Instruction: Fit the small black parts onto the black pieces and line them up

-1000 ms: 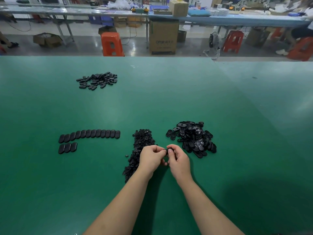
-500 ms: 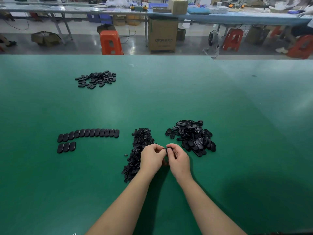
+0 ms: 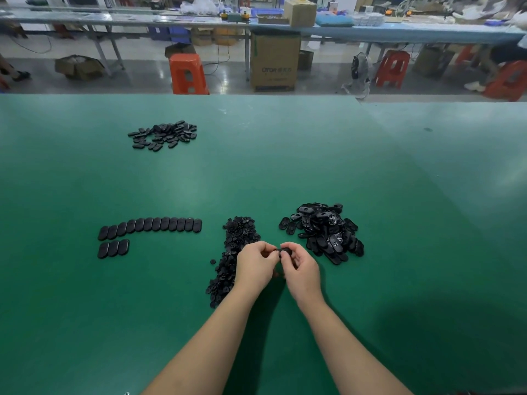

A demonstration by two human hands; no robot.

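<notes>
From the head view, I have both hands drawn together just above the green bench (image 3: 370, 280), low in the middle of the frame. My right hand (image 3: 299, 269) pinches a black piece (image 3: 286, 252) at its fingertips, and my left hand (image 3: 253, 266) is curled in against it; I take it to be pressing in a small part, though whatever it holds is hidden behind the fingers. Touching my left wrist on the outer side runs the strip of small black parts (image 3: 233, 246), and just beyond my right hand sits the heap of black pieces (image 3: 322, 232) waiting to be fitted. Well off to the left lie the finished pieces in a long row (image 3: 151, 226), with a short second row (image 3: 113, 248) begun just beneath it. A further loose pile (image 3: 164, 134) rests far up the bench. I judge these pieces to be light, stiff moulded plastic, smooth enough to slip, so I would hold each by its long edges between thumb and forefinger and leave the open face clear. The little parts look fiddly and easy to drop; I would take one at a time by its rim.
</notes>
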